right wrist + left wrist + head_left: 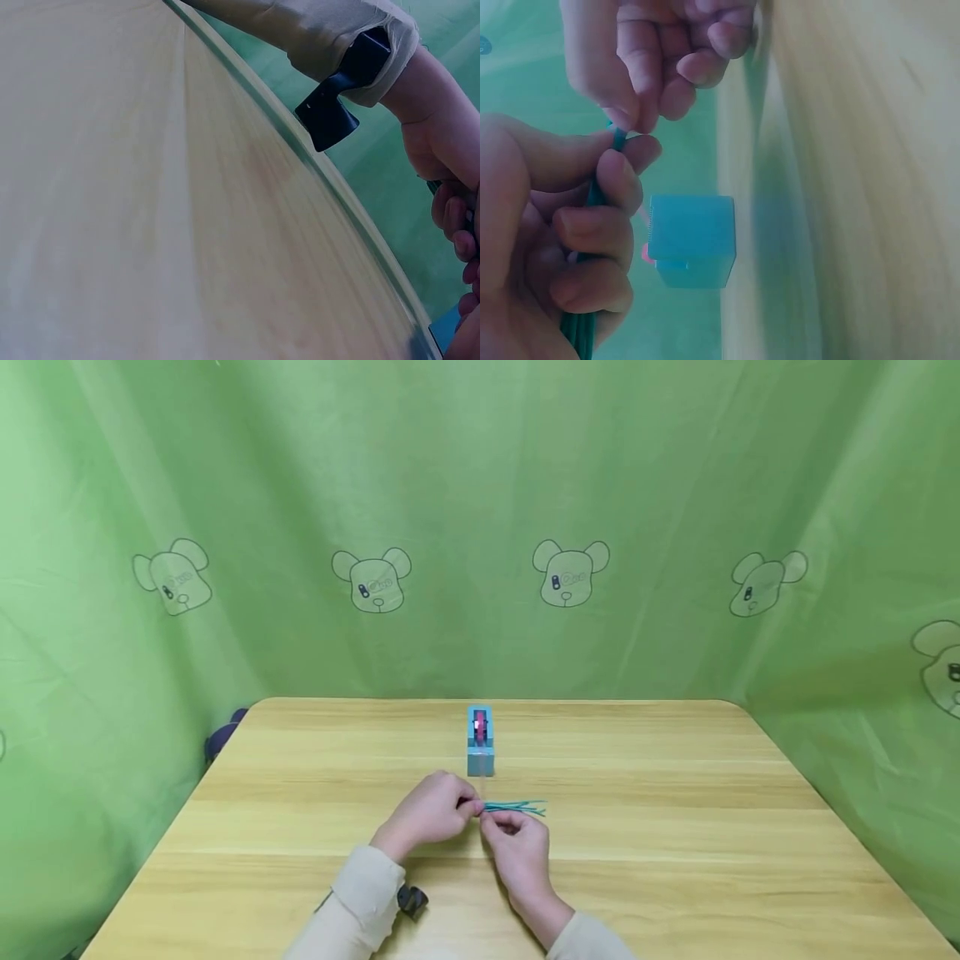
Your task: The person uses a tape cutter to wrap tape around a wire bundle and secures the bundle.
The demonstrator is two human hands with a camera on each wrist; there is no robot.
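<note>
A bundle of thin teal strands is held between the two hands, its loose ends fanning out to the right in the head view. My left hand curls its fingers round the bundle; in the left wrist view the teal strands run through its fist. Thumb and index finger of my right hand pinch the bundle close to the left fingertips. A clear strip of tape stretches from a blue tape dispenser to the bundle. The dispenser holds a pink roll.
The wooden table backs onto a green curtain with bear drawings. A black camera mount sits at the left sleeve. Something purple shows beyond the table's left edge.
</note>
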